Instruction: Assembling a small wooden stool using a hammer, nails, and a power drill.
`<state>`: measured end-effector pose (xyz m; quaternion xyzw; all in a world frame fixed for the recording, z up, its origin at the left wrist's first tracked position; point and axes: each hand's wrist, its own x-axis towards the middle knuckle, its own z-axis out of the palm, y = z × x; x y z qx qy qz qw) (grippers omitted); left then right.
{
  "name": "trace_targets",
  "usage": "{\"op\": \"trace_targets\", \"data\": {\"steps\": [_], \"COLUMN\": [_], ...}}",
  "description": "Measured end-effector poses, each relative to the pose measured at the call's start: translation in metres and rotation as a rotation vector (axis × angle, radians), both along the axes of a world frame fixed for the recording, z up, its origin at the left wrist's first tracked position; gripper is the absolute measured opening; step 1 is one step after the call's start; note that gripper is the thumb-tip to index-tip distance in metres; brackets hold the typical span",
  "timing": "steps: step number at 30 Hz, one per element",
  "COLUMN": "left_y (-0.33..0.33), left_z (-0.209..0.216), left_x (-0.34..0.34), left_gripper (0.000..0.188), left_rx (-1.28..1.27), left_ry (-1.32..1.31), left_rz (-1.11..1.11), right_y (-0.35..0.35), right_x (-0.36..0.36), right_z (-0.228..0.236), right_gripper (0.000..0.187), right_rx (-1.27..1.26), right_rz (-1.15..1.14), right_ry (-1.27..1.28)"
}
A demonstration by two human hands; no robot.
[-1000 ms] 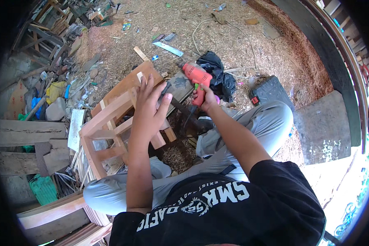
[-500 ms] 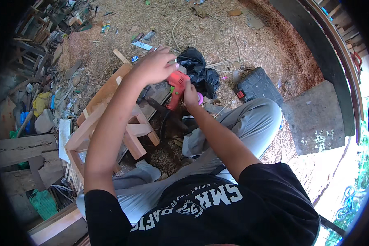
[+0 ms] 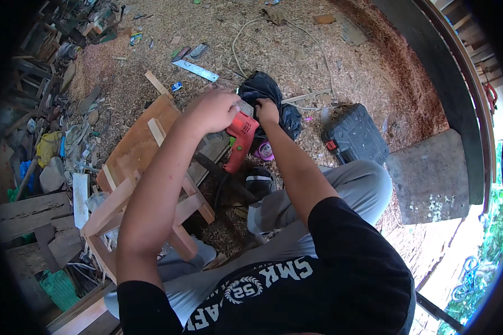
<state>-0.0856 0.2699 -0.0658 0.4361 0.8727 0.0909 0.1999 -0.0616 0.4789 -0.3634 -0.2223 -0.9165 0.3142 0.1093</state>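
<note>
I had the left hand (image 3: 213, 109) wrapped round the red pistol-shaped drill (image 3: 242, 139), best held steady; the right hand (image 3: 267, 113) touched the crumpled black plastic bag (image 3: 260, 85), grip unclear.

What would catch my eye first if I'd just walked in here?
Probably the red drill near the middle, its front end covered by the left hand, with the right hand at the black bag beside it. Next, the wooden frame at lower left, partly hidden by the left forearm, and the dark case right of the bag.
</note>
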Motion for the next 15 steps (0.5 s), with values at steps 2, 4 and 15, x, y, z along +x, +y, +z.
{"op": "trace_targets", "data": {"steps": [2,4,15], "left_y": [0.004,-0.005,-0.006], "left_z": [0.0,-0.002,-0.01], "left_x": [0.004,0.006,-0.002], "left_gripper": [0.043,0.042,0.038], "left_rx": [0.015,0.007,0.002], "left_ry": [-0.039,-0.064,-0.083], "left_rz": [0.035,0.029,0.029], "right_y": [0.002,-0.018,-0.004], "right_x": [-0.008,-0.011,0.0], "right_z": [-0.009,-0.002,0.009], "right_gripper": [0.036,0.035,0.016], "right_rx": [0.045,0.032,-0.021], "right_rz": [-0.068,-0.046,-0.114], "right_ry": [-0.081,-0.1,0.143]}}
